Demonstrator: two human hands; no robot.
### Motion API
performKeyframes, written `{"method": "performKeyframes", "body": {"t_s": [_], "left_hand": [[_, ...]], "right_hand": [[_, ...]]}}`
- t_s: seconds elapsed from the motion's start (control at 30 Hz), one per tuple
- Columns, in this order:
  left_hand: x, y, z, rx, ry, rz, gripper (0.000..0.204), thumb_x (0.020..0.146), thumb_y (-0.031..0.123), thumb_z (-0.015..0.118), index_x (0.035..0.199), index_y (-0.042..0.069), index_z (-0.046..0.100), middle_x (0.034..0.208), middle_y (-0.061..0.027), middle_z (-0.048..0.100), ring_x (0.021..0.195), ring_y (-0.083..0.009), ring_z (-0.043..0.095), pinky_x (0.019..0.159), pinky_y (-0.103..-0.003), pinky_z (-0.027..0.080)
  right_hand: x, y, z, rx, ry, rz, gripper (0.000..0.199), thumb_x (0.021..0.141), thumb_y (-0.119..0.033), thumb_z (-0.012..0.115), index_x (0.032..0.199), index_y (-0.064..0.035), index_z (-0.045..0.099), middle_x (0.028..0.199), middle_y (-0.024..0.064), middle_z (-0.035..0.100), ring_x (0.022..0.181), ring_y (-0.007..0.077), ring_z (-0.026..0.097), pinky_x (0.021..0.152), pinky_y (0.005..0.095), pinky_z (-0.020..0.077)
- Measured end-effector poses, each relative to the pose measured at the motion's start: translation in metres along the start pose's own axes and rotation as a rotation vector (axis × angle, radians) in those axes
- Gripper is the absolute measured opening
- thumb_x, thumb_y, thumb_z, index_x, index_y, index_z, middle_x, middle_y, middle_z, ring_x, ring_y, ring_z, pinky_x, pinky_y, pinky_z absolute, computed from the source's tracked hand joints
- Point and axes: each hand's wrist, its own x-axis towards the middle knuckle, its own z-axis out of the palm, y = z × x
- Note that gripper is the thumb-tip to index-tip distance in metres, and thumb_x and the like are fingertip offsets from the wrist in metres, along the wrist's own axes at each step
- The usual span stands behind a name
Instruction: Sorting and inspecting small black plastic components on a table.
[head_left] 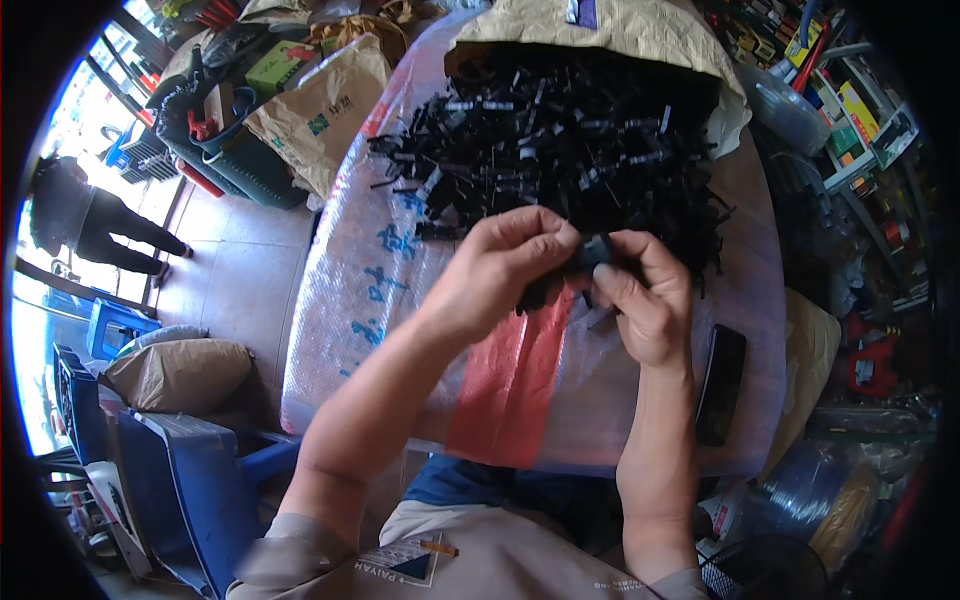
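Note:
My left hand [500, 265] and my right hand [645, 295] meet over the work surface and pinch the same small black plastic part [592, 250] between their fingertips. A second black piece [535, 295] hangs just below my left fingers. Right behind the hands lies a big heap of similar black plastic parts [560, 140], spilling from a brown paper sack [610, 30]. The heap rests on a bundle wrapped in translucent bubble film [370, 270] with a red strip [515, 380].
A black phone [722, 385] lies on the film by my right wrist. Brown sacks [320, 110] and a blue plastic stool [190, 490] stand at left. A person [90, 225] stands far left. Cluttered shelves [850, 110] fill the right.

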Motion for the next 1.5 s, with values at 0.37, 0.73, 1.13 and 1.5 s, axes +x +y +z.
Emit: {"method": "performKeyframes", "body": {"t_s": [0.37, 0.73, 1.13, 1.5], "left_hand": [[-0.002, 0.003, -0.006, 0.723, -0.048, 0.222, 0.031, 0.089, 0.019, 0.068, 0.109, -0.004, 0.065, 0.083, -0.007, 0.066, 0.075, -0.0086, 0.059, 0.069, -0.027, 0.05], [-0.001, -0.026, 0.016, 0.556, -0.012, 0.166, 0.025, 0.089, 0.011, 0.069, 0.106, -0.006, 0.062, 0.089, -0.0046, 0.066, 0.08, -0.0088, 0.058, 0.073, -0.027, 0.05], [0.009, -0.022, -0.005, 1.296, 0.384, 0.397, 0.031, 0.077, 0.016, 0.074, 0.103, 0.003, 0.065, 0.092, -0.0145, 0.065, 0.08, -0.0343, 0.067, 0.068, -0.04, 0.055], [0.011, -0.032, -0.009, 1.215, 0.159, 0.519, 0.022, 0.08, 0.01, 0.067, 0.101, 0.002, 0.065, 0.09, -0.0142, 0.067, 0.08, -0.0306, 0.068, 0.071, -0.039, 0.055]], "right_hand": [[-0.001, -0.009, -0.004, -0.332, -0.083, 0.009, 0.009, 0.094, -0.01, 0.063, 0.093, -0.0009, 0.065, 0.071, -0.0048, 0.057, 0.063, 0.0016, 0.048, 0.056, 0.0183, 0.0377], [0.003, 0.0, 0.004, -0.273, 0.072, 0.012, 0.018, 0.095, -0.019, 0.065, 0.097, -0.0019, 0.061, 0.075, -0.0042, 0.054, 0.069, 0.0026, 0.047, 0.064, 0.0188, 0.0407], [0.009, 0.009, -0.006, -0.027, 0.216, 0.0, 0.012, 0.086, 0.001, 0.055, 0.097, -0.0022, 0.058, 0.091, 0.0084, 0.063, 0.062, 0.0103, 0.055, 0.054, 0.0245, 0.0426], [0.011, 0.027, 0.008, -0.832, 0.045, -0.405, 0.022, 0.081, 0.005, 0.068, 0.102, 0.0019, 0.065, 0.101, 0.0149, 0.067, 0.091, 0.0298, 0.067, 0.082, 0.0348, 0.0521]]}}
